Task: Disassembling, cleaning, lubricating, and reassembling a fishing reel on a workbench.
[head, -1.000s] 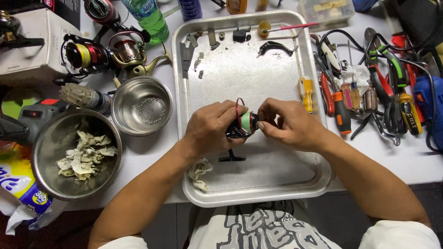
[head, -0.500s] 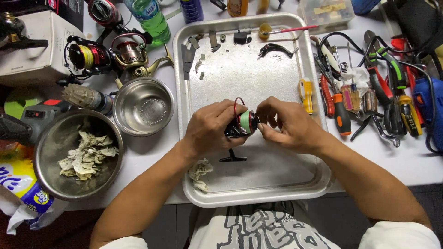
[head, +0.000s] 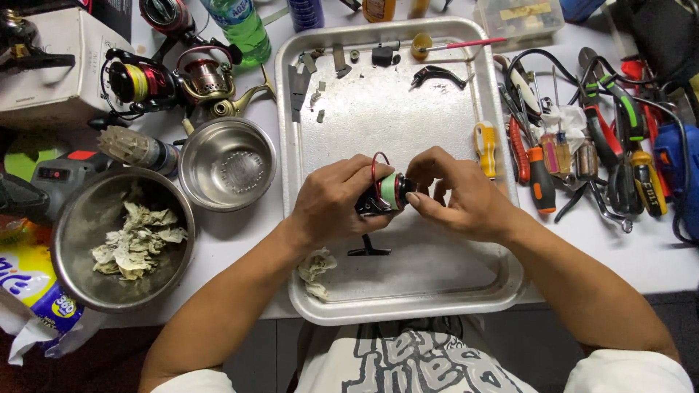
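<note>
Two hands at work over the metal tray (head: 502, 284) on the table (head: 240, 233): left hand (head: 331, 204) wrapped around the dark body of a small fishing reel (head: 384, 195), right hand (head: 459, 196) with fingertips (head: 413, 198) pinched at the front of its pale green spool. Both closed on the same reel, held just above the middle of the tray, red bail wire arching up between the thumbs, black handle hanging below toward the tray floor.

To do this step well, probably: keep the left grip firm and steady on the body, turn or press only with the right fingertips, work low over the tray so any small part lands inside it. Whether the spool cap is being loosened or tightened cannot be told.

Around, on the tray: small loose parts and a black lever (head: 437, 74) near the far edge, a yellow-handled screwdriver (head: 486, 149) beside the right hand, a crumpled wipe (head: 314, 269) at the near left. Left of the tray: an empty steel bowl (head: 227, 164), a larger bowl of used wipes (head: 124, 236), more reels (head: 171, 80) behind. Right of the tray: a spread of pliers and screwdrivers (head: 582, 153)
</note>
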